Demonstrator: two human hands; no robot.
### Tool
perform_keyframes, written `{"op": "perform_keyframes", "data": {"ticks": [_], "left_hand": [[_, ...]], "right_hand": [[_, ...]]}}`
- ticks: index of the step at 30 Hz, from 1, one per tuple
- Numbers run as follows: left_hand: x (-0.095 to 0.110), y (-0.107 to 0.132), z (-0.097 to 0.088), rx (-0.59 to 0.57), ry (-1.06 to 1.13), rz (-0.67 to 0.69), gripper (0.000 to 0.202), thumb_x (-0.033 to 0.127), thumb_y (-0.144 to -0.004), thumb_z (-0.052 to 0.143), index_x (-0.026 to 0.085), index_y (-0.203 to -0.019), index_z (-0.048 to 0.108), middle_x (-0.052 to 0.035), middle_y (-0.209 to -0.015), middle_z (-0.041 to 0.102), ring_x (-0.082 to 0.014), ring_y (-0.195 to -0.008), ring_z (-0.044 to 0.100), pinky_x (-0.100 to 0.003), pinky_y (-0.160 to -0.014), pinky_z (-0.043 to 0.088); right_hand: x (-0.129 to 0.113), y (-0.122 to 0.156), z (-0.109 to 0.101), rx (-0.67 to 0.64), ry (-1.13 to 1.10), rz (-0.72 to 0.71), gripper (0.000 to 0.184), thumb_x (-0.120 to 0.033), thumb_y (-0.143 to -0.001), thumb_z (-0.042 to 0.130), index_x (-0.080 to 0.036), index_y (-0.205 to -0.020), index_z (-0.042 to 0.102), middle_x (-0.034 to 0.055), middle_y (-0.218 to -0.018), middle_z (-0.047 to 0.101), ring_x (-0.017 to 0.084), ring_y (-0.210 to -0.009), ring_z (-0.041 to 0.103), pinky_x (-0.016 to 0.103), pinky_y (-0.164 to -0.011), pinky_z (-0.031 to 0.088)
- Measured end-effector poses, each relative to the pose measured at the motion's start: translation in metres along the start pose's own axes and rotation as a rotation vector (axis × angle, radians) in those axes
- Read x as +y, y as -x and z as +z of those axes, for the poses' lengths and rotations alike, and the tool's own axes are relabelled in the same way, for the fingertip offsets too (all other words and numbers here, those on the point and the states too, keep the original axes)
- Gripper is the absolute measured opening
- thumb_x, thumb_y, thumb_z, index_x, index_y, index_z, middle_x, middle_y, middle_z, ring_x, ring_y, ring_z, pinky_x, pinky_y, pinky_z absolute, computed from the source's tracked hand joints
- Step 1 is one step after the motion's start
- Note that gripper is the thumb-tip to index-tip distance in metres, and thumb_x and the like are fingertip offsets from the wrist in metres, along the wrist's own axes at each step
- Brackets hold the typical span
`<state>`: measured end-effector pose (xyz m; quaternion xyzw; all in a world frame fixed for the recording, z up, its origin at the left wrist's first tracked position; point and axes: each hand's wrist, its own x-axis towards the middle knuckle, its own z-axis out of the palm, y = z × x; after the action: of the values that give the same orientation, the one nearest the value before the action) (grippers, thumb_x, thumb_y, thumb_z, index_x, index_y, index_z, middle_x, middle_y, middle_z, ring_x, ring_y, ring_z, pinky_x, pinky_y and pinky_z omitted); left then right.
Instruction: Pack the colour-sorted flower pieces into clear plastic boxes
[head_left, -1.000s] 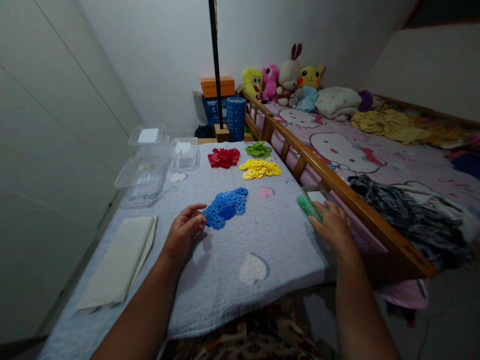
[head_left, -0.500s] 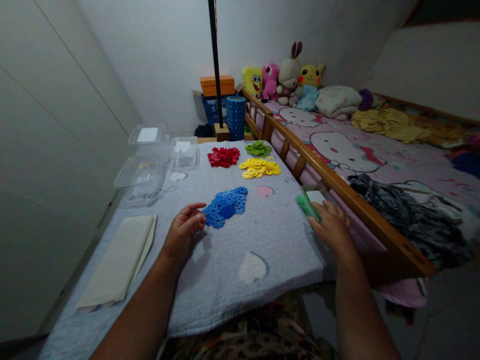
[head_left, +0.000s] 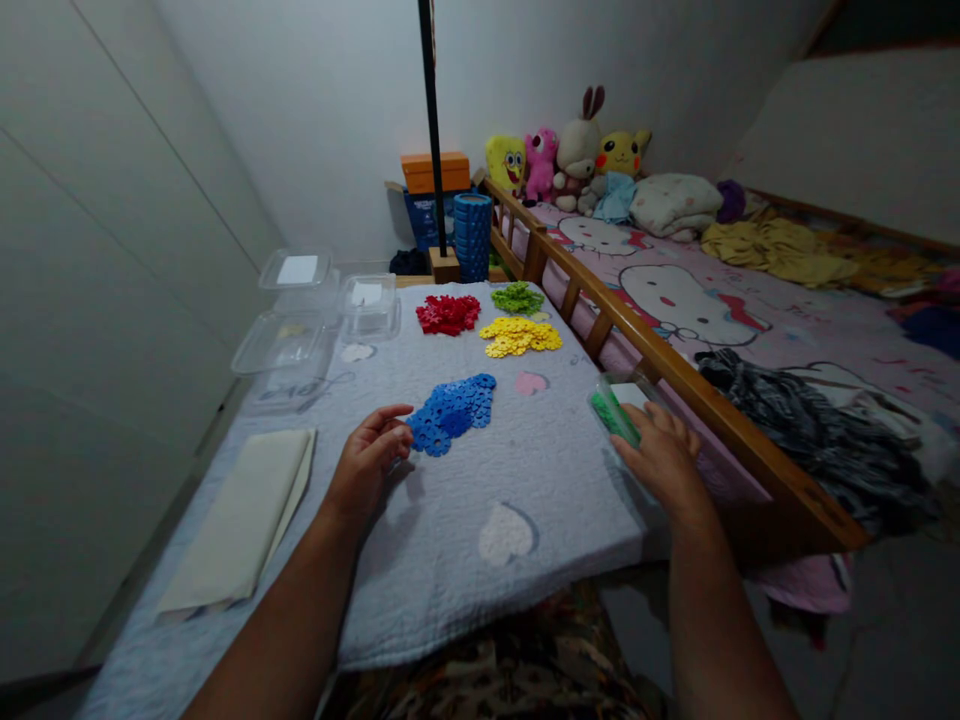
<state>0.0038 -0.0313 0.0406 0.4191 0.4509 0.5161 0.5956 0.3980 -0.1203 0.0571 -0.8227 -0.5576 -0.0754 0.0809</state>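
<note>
My left hand [head_left: 365, 467] rests on the grey blanket [head_left: 465, 500], its curled fingertips touching the near edge of a pile of blue flower-shaped discs [head_left: 452, 412]. Whether it pinches a disc is hidden. My right hand [head_left: 660, 458] grips a clear plastic container with dark green discs [head_left: 616, 408] at the blanket's right edge, against the wooden bed rail [head_left: 675, 375]. Farther back lie piles of red discs [head_left: 448, 314], yellow discs [head_left: 519, 337] and light green discs [head_left: 517, 297].
Clear empty containers [head_left: 289, 345] and lids stand at the back left near the wall. A folded cream cloth [head_left: 240, 520] lies at the left. A black pole [head_left: 431, 130] rises behind the piles. Beyond the rail is a bed with plush toys [head_left: 570, 155] and clothes.
My right hand with the green-disc container has shifted slightly left onto the blanket edge. The left hand has stayed at the blue pile.
</note>
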Motion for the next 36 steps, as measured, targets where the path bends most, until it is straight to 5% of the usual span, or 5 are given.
{"op": "perform_keyframes", "data": {"ticks": [6, 13, 18, 27, 36], "left_hand": [[-0.001, 0.0, 0.001, 0.002, 0.016, 0.018, 0.04, 0.029, -0.07, 0.078, 0.018, -0.107, 0.072, 0.0008, -0.074, 0.065, -0.0101, -0.06, 0.052, -0.021, -0.056, 0.042], [-0.004, -0.003, -0.004, 0.094, 0.001, 0.061, 0.037, 0.028, -0.069, 0.076, 0.018, -0.104, 0.071, 0.002, -0.071, 0.063, -0.0105, -0.059, 0.052, -0.021, -0.054, 0.039], [-0.005, -0.004, -0.006, 0.133, 0.01, 0.08, 0.035, 0.028, -0.069, 0.075, 0.019, -0.103, 0.071, 0.0032, -0.069, 0.061, -0.0102, -0.059, 0.051, -0.021, -0.056, 0.04], [-0.006, -0.006, -0.005, 0.124, 0.0, 0.079, 0.037, 0.03, -0.068, 0.074, 0.018, -0.102, 0.069, 0.0033, -0.067, 0.061, -0.0095, -0.055, 0.049, -0.02, -0.051, 0.035], [-0.011, -0.009, -0.005, 0.133, 0.0, 0.058, 0.038, 0.031, -0.068, 0.074, 0.018, -0.103, 0.068, 0.0045, -0.067, 0.06, -0.009, -0.053, 0.05, -0.019, -0.051, 0.035]], "right_hand": [[-0.04, 0.0, -0.01, 0.139, -0.16, -0.152, 0.047, -0.04, -0.094, 0.056, -0.021, -0.137, 0.063, 0.0175, -0.15, 0.052, 0.037, -0.138, 0.045, 0.054, -0.114, 0.035], [-0.131, -0.013, -0.008, -0.04, -0.306, -0.514, 0.048, -0.035, -0.091, 0.066, -0.021, -0.136, 0.066, 0.0172, -0.153, 0.051, 0.034, -0.142, 0.041, 0.051, -0.119, 0.033], [-0.161, -0.036, 0.006, -0.103, -0.294, -0.536, 0.051, -0.036, -0.091, 0.066, -0.021, -0.14, 0.064, 0.017, -0.154, 0.051, 0.034, -0.141, 0.043, 0.05, -0.118, 0.032], [-0.101, -0.08, 0.005, 0.058, -0.101, -0.184, 0.048, -0.032, -0.093, 0.057, -0.019, -0.139, 0.062, 0.0191, -0.154, 0.05, 0.04, -0.145, 0.035, 0.064, -0.118, 0.021], [-0.048, -0.087, 0.01, -0.117, 0.007, -0.048, 0.049, -0.017, -0.094, 0.04, -0.021, -0.134, 0.067, 0.0162, -0.149, 0.056, 0.037, -0.139, 0.042, 0.063, -0.112, 0.031]]}}
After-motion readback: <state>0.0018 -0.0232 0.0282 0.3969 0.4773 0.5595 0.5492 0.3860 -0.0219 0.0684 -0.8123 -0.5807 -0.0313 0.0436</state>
